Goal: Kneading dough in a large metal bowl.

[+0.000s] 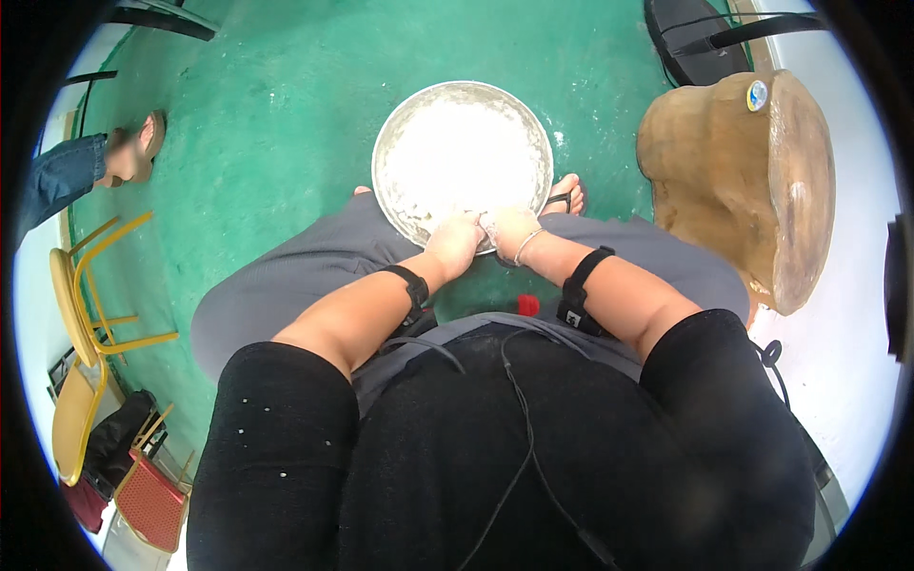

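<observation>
A round metal basin [546, 157] stands on the floor between my feet, filled with a white, flour-like powder [462, 152]. Bright glare washes out much of its surface, and small lumps show along the near left side. Over the near rim, my left hand [455, 242] is closed, knuckles up, against the powder. Right beside it, my right hand [511, 233] is also closed, its fingers dusted white. The two hands nearly touch. Whatever lies in their fingers is hidden from above.
To the right stands a carved wooden stump seat [714, 162]. Yellow-framed chairs [100, 333] are at the left, near another person's sandalled foot [143, 147]. A black stand base [700, 43] sits at the far right. Dark straps circle both my forearms, and cables hang over my shirt.
</observation>
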Demonstrator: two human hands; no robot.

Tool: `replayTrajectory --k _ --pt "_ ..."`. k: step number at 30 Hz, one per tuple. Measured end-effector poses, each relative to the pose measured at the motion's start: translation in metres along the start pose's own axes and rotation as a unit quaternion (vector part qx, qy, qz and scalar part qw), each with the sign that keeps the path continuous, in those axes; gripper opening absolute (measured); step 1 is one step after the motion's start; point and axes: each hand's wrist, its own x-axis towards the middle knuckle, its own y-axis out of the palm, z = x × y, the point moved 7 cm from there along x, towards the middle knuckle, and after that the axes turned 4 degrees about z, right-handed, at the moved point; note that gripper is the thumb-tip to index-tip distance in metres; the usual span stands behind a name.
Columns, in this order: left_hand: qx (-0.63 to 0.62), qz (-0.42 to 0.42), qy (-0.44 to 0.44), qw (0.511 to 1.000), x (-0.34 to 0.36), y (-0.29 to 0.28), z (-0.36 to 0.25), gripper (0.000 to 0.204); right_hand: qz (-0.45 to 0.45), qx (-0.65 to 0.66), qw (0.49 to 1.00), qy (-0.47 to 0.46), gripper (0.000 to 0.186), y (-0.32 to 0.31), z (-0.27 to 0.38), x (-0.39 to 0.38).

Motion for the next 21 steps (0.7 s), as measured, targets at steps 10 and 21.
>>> replayTrajectory --k 10,21 --pt "0.001 -0.044 0.026 0.999 0.046 -0.008 0.037 0.017 -0.052 0.085 0.993 0.066 0.013 0.009 -0.044 0.049" --pt "0.057 -0.089 0.020 0.994 0.073 -0.037 0.047 0.017 -0.170 0.021 0.983 0.065 0.020 -0.031 -0.056 0.062"
